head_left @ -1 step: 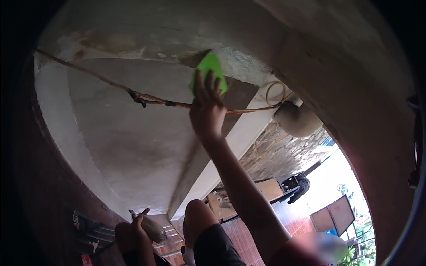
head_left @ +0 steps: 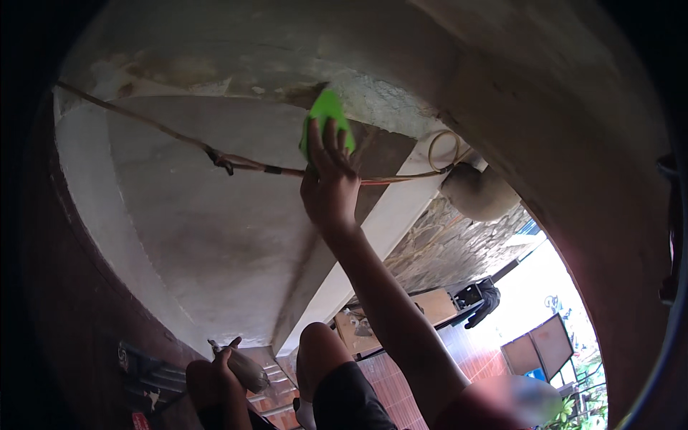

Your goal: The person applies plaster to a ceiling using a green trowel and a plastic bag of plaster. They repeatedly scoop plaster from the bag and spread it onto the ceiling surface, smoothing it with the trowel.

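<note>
My right hand [head_left: 331, 190] is raised at the upper middle. Its fingers press on a bright green flat pad [head_left: 327, 118] with a pointed tip, which lies against the stained, peeling wall surface [head_left: 380, 100]. The pad's exact kind is hard to make out. Low on the left, my left hand [head_left: 229, 362] is closed around a greyish bottle [head_left: 249, 373] with a narrow top, held tilted beside my knee. A cable [head_left: 247, 164] with a dark taped joint runs across the wall, passing behind my right hand.
The cable ends in a coil [head_left: 444, 150] near a rounded beige object [head_left: 479, 193]. My bent knee [head_left: 322, 344] is below. A wooden bench [head_left: 433, 307], a dark bag [head_left: 486, 301] and a board [head_left: 537, 347] stand to the right, over red tiles. Dark slatted furniture [head_left: 154, 380] is at lower left.
My right hand and the green pad have shifted slightly left, with the pad's tip a little lower. My left hand and the bottle have not visibly moved.
</note>
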### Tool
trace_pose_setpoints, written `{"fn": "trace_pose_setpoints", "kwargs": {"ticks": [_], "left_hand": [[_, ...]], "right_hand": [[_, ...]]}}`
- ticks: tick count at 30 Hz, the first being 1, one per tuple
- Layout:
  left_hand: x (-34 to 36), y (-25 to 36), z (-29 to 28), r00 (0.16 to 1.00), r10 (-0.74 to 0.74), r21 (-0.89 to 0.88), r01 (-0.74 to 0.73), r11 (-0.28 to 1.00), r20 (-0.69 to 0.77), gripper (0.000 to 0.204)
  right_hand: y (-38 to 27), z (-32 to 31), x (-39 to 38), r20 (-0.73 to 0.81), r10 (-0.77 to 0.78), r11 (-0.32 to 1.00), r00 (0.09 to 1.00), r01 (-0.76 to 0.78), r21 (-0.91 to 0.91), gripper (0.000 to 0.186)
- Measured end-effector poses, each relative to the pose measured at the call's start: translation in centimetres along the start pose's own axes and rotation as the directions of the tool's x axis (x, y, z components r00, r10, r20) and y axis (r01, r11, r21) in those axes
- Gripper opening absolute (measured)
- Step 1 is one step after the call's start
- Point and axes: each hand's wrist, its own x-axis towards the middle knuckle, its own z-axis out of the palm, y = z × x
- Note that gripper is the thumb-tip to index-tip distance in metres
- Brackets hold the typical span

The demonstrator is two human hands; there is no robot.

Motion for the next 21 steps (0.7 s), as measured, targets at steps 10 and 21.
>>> {"fn": "trace_pose_setpoints", "kwargs": {"ticks": [10,21], "left_hand": [[-0.5,0.5,-0.4,1.0,0.013,0.002,-0.013,1.0,-0.022,0.05],[0.3,-0.2,-0.1,0.999,-0.003,-0.008,0.003,1.0,-0.053,0.049]], "right_hand": [[8.2,-7.0,4.2,-0.352,0.156,0.977,0.923,-0.198,-0.085,0.058],[0.9,0.2,3.7,-0.086,0.105,0.969,0.991,-0.122,-0.215,0.064]]}}
